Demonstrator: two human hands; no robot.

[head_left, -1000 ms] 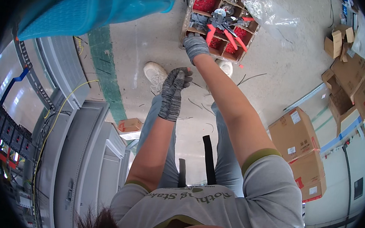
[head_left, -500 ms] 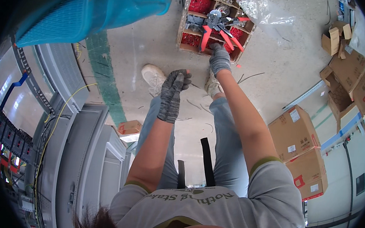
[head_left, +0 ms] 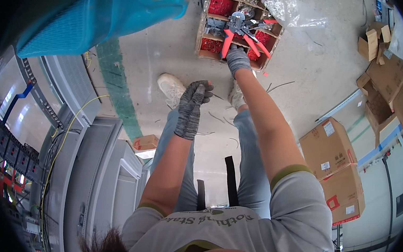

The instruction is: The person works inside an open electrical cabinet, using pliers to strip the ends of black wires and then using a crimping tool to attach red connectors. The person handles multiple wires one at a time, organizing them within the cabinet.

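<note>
A divided cardboard box (head_left: 237, 68) holds small red parts (head_left: 220, 5) and metal pieces in its compartments. Across its dividers lie red-handled crimping pliers (head_left: 238, 25). My right hand (head_left: 238, 62), in a grey knit glove, reaches over the near edge into a front compartment beside the plier handles. Its fingertips are hidden there, so whether they grip anything does not show. Over the floor in front of my knees is my gloved left hand (head_left: 195, 104), closed with its fingers pressed together. Anything pinched in it is too small to make out.
A blue plastic basket (head_left: 111, 14) stands at far left. Grey metal cabinets (head_left: 92, 165) with wiring line the left side. Cardboard boxes (head_left: 327, 148) stand at right. A clear plastic bag (head_left: 295, 15) lies beside the parts box. Loose wire offcuts (head_left: 280, 86) are scattered on the floor.
My right hand has shifted slightly left and its fingers sit deeper among the front compartments. My left hand remains closed, in nearly the same place.
</note>
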